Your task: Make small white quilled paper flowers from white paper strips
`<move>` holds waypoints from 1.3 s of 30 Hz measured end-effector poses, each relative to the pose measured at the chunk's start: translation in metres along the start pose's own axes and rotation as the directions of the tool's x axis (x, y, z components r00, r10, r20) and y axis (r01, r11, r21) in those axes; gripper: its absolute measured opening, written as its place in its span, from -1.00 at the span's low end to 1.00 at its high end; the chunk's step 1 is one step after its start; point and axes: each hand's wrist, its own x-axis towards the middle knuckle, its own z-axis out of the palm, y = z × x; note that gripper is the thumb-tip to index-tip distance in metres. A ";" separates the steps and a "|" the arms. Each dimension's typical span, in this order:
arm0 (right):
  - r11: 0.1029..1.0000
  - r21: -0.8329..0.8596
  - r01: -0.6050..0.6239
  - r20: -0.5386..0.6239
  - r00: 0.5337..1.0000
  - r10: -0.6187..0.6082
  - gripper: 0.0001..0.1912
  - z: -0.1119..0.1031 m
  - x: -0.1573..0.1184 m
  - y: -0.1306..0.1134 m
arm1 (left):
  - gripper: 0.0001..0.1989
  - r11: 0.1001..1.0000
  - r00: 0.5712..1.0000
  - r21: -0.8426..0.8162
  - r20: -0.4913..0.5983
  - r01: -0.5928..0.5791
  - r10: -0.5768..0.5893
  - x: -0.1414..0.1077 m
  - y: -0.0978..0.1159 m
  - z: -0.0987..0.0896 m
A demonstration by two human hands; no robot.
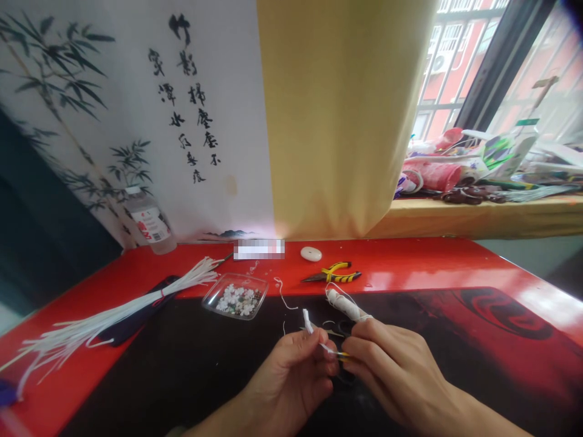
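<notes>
My left hand (300, 364) is closed, with thumb and fingers pinching a narrow white strip (306, 320) that sticks up above the thumb and runs down toward the right. Close beside it, my right hand (396, 364) is closed around a thin thing with a yellow end (342, 357); its kind is mostly hidden by the fingers. That end meets the lower part of the strip. Just behind my right hand lies a spool of white thread (344, 303). Partly covered by the hands, what look like black-handled scissors (345, 328) rest on the dark mat (182, 376).
A clear dish (212, 303) holds white flower-shaped pieces and small beads. Left of it lies a bundle of white strips (136, 309) on a dark object. Yellow-black pliers (334, 273), an oval white object (311, 254) and a plastic bottle (152, 224) stand farther back on the red table (410, 267).
</notes>
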 end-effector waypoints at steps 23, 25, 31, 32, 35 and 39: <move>0.996 0.048 0.070 -0.045 0.997 -0.068 -0.86 0.000 -0.002 -0.002 | -0.87 0.997 0.997 0.033 0.041 0.070 -0.071 -0.003 -0.003 0.002; 0.995 0.055 0.079 -0.043 0.996 -0.077 -0.85 -0.001 -0.002 -0.003 | -0.88 0.997 0.997 0.031 0.038 0.073 -0.074 -0.002 -0.003 0.003; 0.994 0.067 0.091 -0.047 0.995 -0.088 -0.84 -0.002 -0.002 -0.003 | -0.88 0.993 0.994 0.041 0.016 0.108 -0.109 -0.002 -0.002 0.004; 0.993 0.068 0.095 -0.046 0.995 -0.092 -0.84 -0.002 -0.002 -0.002 | -0.88 0.993 0.994 0.042 0.021 0.109 -0.110 -0.002 -0.002 0.004; 0.992 0.056 0.110 -0.029 0.994 -0.109 -0.84 -0.002 -0.002 -0.001 | -0.88 0.993 0.993 0.040 0.037 0.113 -0.115 -0.002 -0.003 0.003; 0.989 0.019 0.146 -0.010 0.989 -0.146 -0.87 -0.001 -0.004 0.001 | -0.88 0.992 0.991 0.030 0.052 0.122 -0.123 -0.002 -0.004 0.002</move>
